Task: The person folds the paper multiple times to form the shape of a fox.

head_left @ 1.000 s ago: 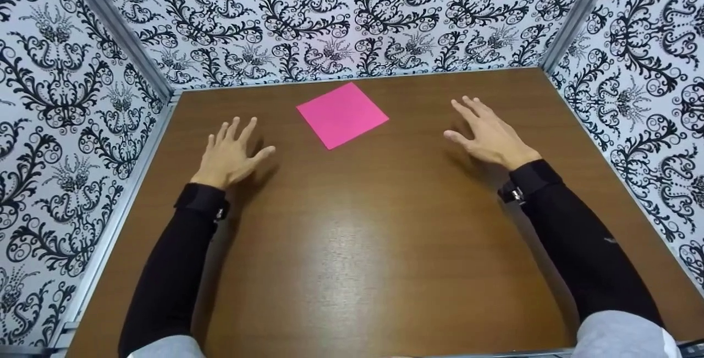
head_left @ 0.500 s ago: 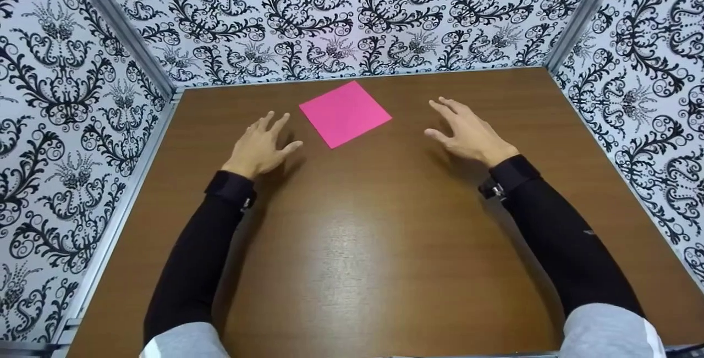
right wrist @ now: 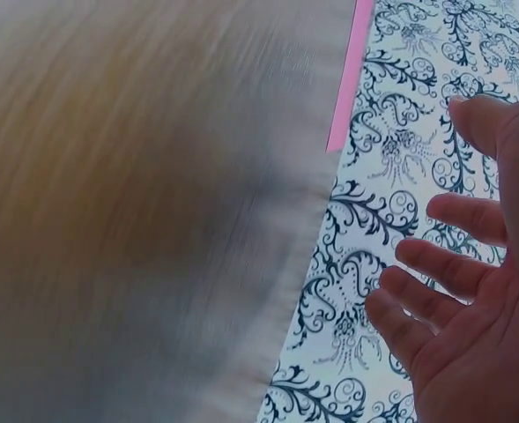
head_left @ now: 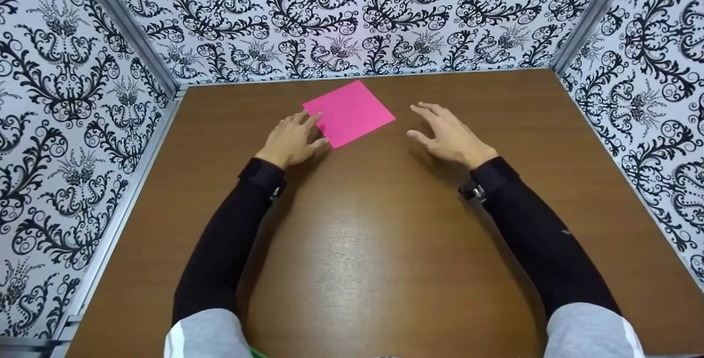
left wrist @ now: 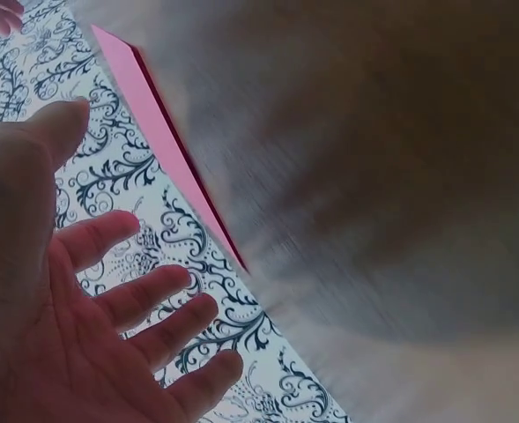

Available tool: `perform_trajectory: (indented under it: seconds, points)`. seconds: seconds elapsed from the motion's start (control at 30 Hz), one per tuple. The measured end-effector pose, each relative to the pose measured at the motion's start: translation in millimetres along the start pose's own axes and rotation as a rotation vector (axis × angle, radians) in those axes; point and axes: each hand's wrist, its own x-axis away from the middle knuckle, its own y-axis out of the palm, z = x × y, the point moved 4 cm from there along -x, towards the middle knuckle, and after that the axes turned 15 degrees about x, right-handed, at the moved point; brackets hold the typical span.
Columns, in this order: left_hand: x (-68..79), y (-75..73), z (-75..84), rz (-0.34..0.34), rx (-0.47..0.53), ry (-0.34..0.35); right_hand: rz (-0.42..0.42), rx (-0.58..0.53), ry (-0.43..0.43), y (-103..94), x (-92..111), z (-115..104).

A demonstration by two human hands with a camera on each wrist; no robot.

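Note:
A square pink sheet of paper (head_left: 355, 113) lies flat near the back of the brown table, turned so one corner points toward the person. My left hand (head_left: 291, 141) is at its left edge; index finger and thumb tip overlap the sheet in the head view. To the right of the sheet, my right hand (head_left: 448, 137) hovers apart from it with fingers spread. Both wrist views show relaxed fingers and bare palms: the left palm (left wrist: 83, 361) and the right palm (right wrist: 484, 352) hold nothing. From there the paper appears as a thin pink strip (left wrist: 162, 141).
The wooden table (head_left: 352, 248) stretches from the person to a patterned back wall (head_left: 330, 22). Similar black-and-white panels (head_left: 60, 143) stand at left and right, joined by metal corner posts (head_left: 129, 28). Each wrist wears a black strap (head_left: 263, 175).
My left hand has moved right, from open table to the paper's left edge. My right hand has come left, nearer the paper. The sheet stays in place on the table.

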Motion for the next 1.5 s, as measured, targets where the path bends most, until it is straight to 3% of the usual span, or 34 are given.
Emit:
perform_trajectory:
  seconds: [0.4,0.43,0.5,0.63,0.67,0.8,1.5]
  points:
    - [-33.3,10.6,9.6,-0.056,0.011,-0.018,0.028,-0.022,-0.055,7.9,-11.9,-17.8]
    - [-41.1,17.4,-1.4,-0.056,0.008,-0.012,0.029,-0.023,-0.058,9.0,-12.5,-18.6]
    - [-42.3,19.5,-1.8,-0.068,0.004,-0.03,0.029,-0.026,-0.06,10.5,-12.8,-19.4]
    - [-42.4,23.6,-2.2,-0.074,0.006,-0.053,0.047,-0.04,-0.057,12.0,-10.1,-19.2]
    - [-35.4,18.5,8.9,-0.078,0.009,-0.068,0.051,-0.045,-0.055,12.2,-9.3,-18.8]
    - [-33.8,20.4,10.3,-0.069,0.009,-0.064,0.058,-0.056,-0.048,13.9,-6.7,-19.4]
    - [-3.0,28.1,30.7,0.032,0.015,0.051,0.101,-0.123,-0.071,19.4,-0.4,-34.6]
